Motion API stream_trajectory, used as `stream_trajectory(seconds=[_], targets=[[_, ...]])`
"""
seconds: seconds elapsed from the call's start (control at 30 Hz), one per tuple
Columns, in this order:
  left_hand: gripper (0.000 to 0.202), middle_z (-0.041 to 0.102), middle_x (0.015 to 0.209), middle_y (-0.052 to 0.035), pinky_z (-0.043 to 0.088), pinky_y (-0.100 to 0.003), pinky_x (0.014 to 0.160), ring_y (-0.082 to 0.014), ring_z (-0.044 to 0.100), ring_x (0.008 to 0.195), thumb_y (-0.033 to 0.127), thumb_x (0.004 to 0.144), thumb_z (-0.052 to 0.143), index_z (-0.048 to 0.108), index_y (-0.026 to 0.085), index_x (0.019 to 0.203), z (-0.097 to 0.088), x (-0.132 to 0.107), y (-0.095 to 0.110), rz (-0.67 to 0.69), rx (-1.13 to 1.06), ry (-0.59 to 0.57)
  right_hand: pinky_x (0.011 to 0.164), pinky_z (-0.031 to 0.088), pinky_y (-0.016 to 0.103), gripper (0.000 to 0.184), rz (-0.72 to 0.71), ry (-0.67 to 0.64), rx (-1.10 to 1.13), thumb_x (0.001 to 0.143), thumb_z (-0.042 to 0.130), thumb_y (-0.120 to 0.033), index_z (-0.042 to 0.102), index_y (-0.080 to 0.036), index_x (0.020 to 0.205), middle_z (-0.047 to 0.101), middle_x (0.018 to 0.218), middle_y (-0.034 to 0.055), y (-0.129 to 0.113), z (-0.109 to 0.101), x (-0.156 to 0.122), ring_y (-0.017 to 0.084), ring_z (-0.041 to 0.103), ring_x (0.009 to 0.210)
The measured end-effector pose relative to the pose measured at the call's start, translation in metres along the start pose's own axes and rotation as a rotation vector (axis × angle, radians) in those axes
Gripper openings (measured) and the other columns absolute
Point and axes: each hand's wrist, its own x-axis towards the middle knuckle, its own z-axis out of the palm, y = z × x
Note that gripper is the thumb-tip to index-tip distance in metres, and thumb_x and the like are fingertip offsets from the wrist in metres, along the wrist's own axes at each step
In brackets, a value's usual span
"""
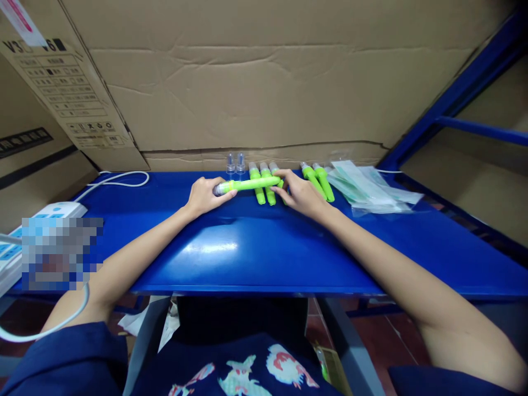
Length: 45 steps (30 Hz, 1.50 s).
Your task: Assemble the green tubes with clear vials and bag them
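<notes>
Blue tabletop (256, 247) bears clear caps (240, 164), green tubes (324, 183) and packets (367, 190) around both hands (303, 193), closed on another tube (253, 183).

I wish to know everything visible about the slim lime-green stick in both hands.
The slim lime-green stick looks plastic and is held nearly horizontal above the blue table. Its clear, greyish end, beside a yellowish band, is in the left hand; the right hand grips the opposite end.

Tbl front (256, 258) passable, grn tubes (270, 197) behind
</notes>
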Motion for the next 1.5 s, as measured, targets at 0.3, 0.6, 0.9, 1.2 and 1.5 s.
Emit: stream_trajectory(seconds=[0.3, 0.6, 0.9, 1.2, 1.5], targets=[[0.063, 0.064, 0.055, -0.0053, 0.039, -0.032, 0.063, -0.0193, 0.055, 0.053, 0.073, 0.087, 0.043, 0.074, 0.019, 0.078, -0.004, 0.0, 0.004, 0.11, 0.111, 0.021, 0.068, 0.048, 0.034, 0.034, -0.065, -0.057, -0.116, 0.102, 0.037, -0.04, 0.054, -0.016, 0.121, 0.068, 0.111, 0.0148, 0.0, -0.002, -0.001, 0.026, 0.068, 0.085], [0.064, 0.063, 0.051, -0.0068, 0.037, -0.034, 0.064, -0.0186, 0.053, 0.049, 0.065, 0.092, 0.036, 0.074, 0.019, 0.069, -0.001, 0.002, 0.0, 0.11, 0.156, 0.011, 0.063, 0.042, 0.032, 0.034, -0.102, -0.169, -0.22, 0.101, 0.037, -0.035, 0.06, -0.015, 0.115, 0.071, 0.113, 0.0143, -0.004, -0.005, -0.001, 0.025, 0.068, 0.084], [0.068, 0.061, 0.05, -0.0057, 0.035, -0.034, 0.063, -0.0165, 0.05, 0.048, 0.077, 0.085, 0.043, 0.073, 0.019, 0.068, -0.005, 0.004, -0.003, 0.156, 0.195, 0.049, 0.064, 0.042, 0.032, 0.034, -0.057, -0.176, -0.212, 0.1, 0.037, -0.033, 0.061, -0.016, 0.115, 0.072, 0.113, 0.0119, -0.007, -0.004, -0.001, 0.025, 0.069, 0.086], [0.071, 0.061, 0.051, -0.0045, 0.039, -0.036, 0.068, -0.0177, 0.053, 0.049, 0.087, 0.075, 0.048, 0.069, 0.02, 0.068, -0.007, 0.004, -0.001, 0.221, 0.186, 0.023, 0.064, 0.041, 0.032, 0.031, -0.026, -0.211, -0.171, 0.099, 0.036, -0.033, 0.063, -0.018, 0.106, 0.073, 0.104, 0.0106, -0.006, -0.005, 0.0, 0.025, 0.068, 0.084], [0.078, 0.064, 0.054, -0.0091, 0.041, -0.039, 0.07, -0.0207, 0.055, 0.05, 0.088, 0.079, 0.038, 0.071, 0.018, 0.073, -0.003, 0.005, -0.001, 0.233, 0.228, -0.055, 0.061, 0.036, 0.031, 0.034, -0.015, -0.186, -0.15, 0.1, 0.034, -0.037, 0.062, -0.019, 0.094, 0.073, 0.091, 0.0086, -0.01, -0.007, 0.001, 0.023, 0.065, 0.075]])
